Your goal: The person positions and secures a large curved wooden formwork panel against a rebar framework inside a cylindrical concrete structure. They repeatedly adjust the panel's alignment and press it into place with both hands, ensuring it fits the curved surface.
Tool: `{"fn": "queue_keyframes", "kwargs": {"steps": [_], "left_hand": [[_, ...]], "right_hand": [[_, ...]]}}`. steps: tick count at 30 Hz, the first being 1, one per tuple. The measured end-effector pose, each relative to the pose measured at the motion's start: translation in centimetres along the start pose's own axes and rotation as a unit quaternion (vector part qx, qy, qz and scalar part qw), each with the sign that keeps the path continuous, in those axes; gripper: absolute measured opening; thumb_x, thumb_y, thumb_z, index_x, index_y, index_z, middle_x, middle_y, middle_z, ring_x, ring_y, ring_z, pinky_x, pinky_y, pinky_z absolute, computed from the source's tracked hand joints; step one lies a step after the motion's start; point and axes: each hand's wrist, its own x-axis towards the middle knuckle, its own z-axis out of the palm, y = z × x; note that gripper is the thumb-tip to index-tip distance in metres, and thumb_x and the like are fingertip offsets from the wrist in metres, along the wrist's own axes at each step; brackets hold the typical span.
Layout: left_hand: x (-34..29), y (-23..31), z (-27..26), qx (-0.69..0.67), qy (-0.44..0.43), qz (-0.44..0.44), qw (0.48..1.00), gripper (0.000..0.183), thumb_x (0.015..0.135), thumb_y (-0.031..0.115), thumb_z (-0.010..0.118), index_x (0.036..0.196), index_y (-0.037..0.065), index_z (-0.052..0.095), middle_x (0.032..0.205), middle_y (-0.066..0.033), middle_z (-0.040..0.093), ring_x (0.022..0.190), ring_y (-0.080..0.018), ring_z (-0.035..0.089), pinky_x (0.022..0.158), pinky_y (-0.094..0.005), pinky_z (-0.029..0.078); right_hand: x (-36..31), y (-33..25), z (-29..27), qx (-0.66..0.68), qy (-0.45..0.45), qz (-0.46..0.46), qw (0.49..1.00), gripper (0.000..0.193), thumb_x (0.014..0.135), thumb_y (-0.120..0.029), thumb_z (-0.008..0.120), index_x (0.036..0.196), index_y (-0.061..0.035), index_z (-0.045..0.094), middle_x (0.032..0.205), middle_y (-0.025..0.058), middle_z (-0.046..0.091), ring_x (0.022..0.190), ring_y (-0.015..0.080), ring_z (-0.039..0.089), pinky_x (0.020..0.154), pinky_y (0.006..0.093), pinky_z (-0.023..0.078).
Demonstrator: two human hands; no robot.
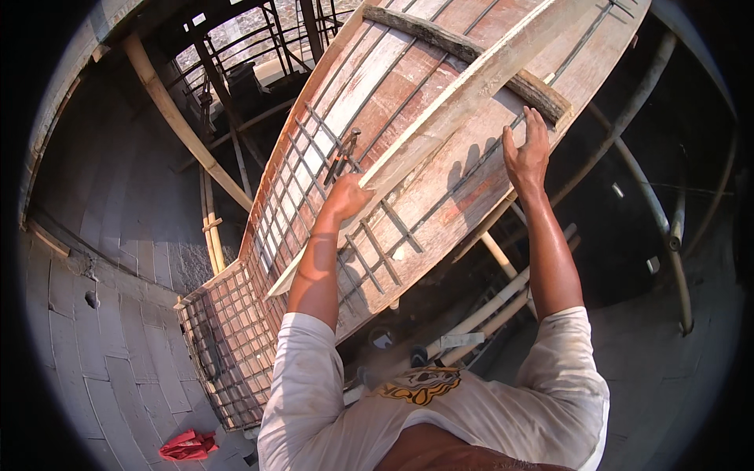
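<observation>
A long pale wooden plank (452, 125) runs diagonally over a sloping plywood formwork panel (479, 184). My left hand (348, 198) is closed round the plank near its lower end. My right hand (528, 153) is raised above the panel's right edge, fingers stretched and thumb apart, holding nothing. Just beyond its fingertips is the end of a rough timber crosspiece (542, 98), which passes beneath the plank. Orange-handled pincers (341, 157) rest on the steel bars beyond my left hand. A tied rebar grid (294, 184) covers the panel's lower left part.
The rebar mesh (228, 337) continues onto a lower landing at left. Bamboo poles (184, 125) stand on the left, with more poles (640, 184) on the right over a dark drop. A red cloth (188, 446) lies at lower left, near a grey block wall (118, 369).
</observation>
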Motion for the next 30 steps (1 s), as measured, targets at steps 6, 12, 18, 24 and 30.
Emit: {"fn": "queue_keyframes", "kwargs": {"steps": [6, 12, 18, 24, 30], "left_hand": [[1.1, -2.7, -1.4, 0.018, 0.010, 0.006, 1.000, 0.036, 0.078, 0.019, 0.070, 0.107, -0.002, 0.067, 0.088, -0.0203, 0.070, 0.079, -0.0250, 0.065, 0.077, -0.0371, 0.051], [-0.2, -1.3, -0.1, 0.019, 0.021, 0.002, 1.000, 0.032, 0.079, 0.019, 0.071, 0.103, -0.003, 0.069, 0.085, -0.0239, 0.069, 0.075, -0.0314, 0.066, 0.075, -0.0395, 0.052], [-1.4, 0.6, -0.3, 0.024, 0.014, -0.014, 1.000, 0.034, 0.079, 0.018, 0.069, 0.107, -0.001, 0.068, 0.086, -0.0236, 0.069, 0.075, -0.0289, 0.066, 0.074, -0.0378, 0.052], [-0.7, -0.6, -0.1, 0.032, 0.002, -0.006, 0.999, 0.036, 0.077, 0.020, 0.069, 0.105, -0.003, 0.068, 0.085, -0.0238, 0.069, 0.075, -0.0290, 0.066, 0.075, -0.0386, 0.052], [-1.0, -0.9, 0.7, 0.031, 0.016, 0.013, 0.999, 0.034, 0.078, 0.017, 0.070, 0.106, -0.001, 0.069, 0.087, -0.0235, 0.070, 0.077, -0.0308, 0.068, 0.076, -0.0381, 0.052]], "right_hand": [[4.7, 1.4, -1.6, -0.260, -0.007, -0.044, 0.965, 0.065, 0.085, -0.026, 0.069, 0.141, -0.0051, 0.044, 0.149, 0.0229, 0.035, 0.141, 0.0415, 0.029, 0.112, 0.0605, 0.024], [7.4, -0.2, -0.6, -0.149, 0.071, -0.043, 0.985, 0.067, 0.081, -0.012, 0.064, 0.143, -0.0077, 0.041, 0.146, 0.0211, 0.038, 0.140, 0.0403, 0.030, 0.112, 0.0634, 0.020], [6.4, -9.0, 0.4, -0.214, -0.152, -0.308, 0.915, 0.062, 0.078, -0.020, 0.072, 0.137, -0.0219, 0.052, 0.156, 0.0100, 0.030, 0.148, 0.0355, 0.017, 0.118, 0.0664, 0.011], [9.3, -10.3, 0.4, -0.242, -0.234, -0.342, 0.877, 0.030, 0.079, -0.030, 0.073, 0.100, -0.0103, 0.068, 0.101, 0.0047, 0.064, 0.115, 0.0256, 0.054, 0.119, 0.0580, 0.018], [9.6, -9.4, -0.1, -0.229, -0.236, -0.385, 0.862, 0.016, 0.088, -0.027, 0.061, 0.095, -0.0148, 0.070, 0.090, 0.0007, 0.064, 0.098, 0.0185, 0.057, 0.098, 0.0404, 0.035]]}}
